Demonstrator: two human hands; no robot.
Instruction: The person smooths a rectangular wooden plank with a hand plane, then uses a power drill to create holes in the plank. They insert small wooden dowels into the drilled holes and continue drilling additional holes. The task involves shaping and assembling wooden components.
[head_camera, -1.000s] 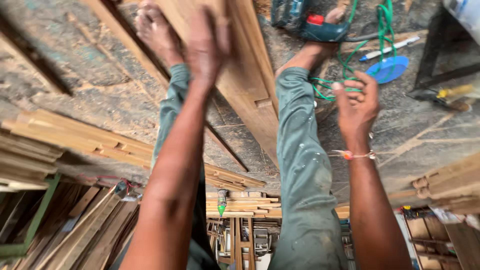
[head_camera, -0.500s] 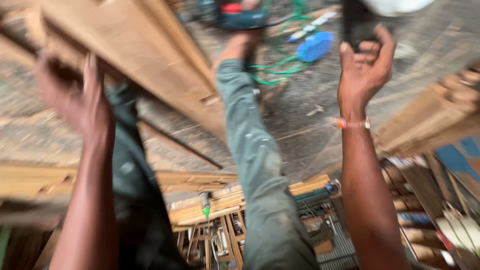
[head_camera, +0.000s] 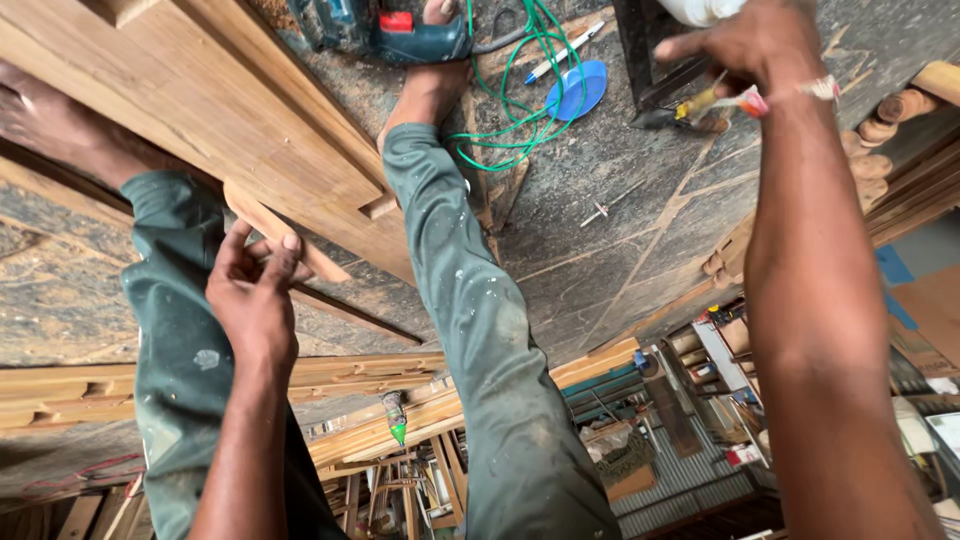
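Note:
My left hand (head_camera: 255, 295) pinches the near end of a short, thin wooden strip (head_camera: 300, 248) that lies against the underside edge of a large wooden panel (head_camera: 200, 110). The panel rests across my legs in green trousers (head_camera: 470, 300). My right hand (head_camera: 745, 45) reaches to the far right over a yellow-handled tool (head_camera: 700, 103) on the stone floor. Its back faces the camera, so its grip is hidden. A thread band circles that wrist.
A blue-green power drill (head_camera: 385, 35) lies by my foot with a coiled green cord (head_camera: 520, 90). A blue round lid (head_camera: 578, 90), a pen and loose screws lie on the floor (head_camera: 620, 200). Stacked timber (head_camera: 330, 380) and turned wooden pieces (head_camera: 890, 115) surround me.
My left hand dropped from the panel's edge to the small strip and closed on it. My right hand swung up and right toward the tools. The view shifted.

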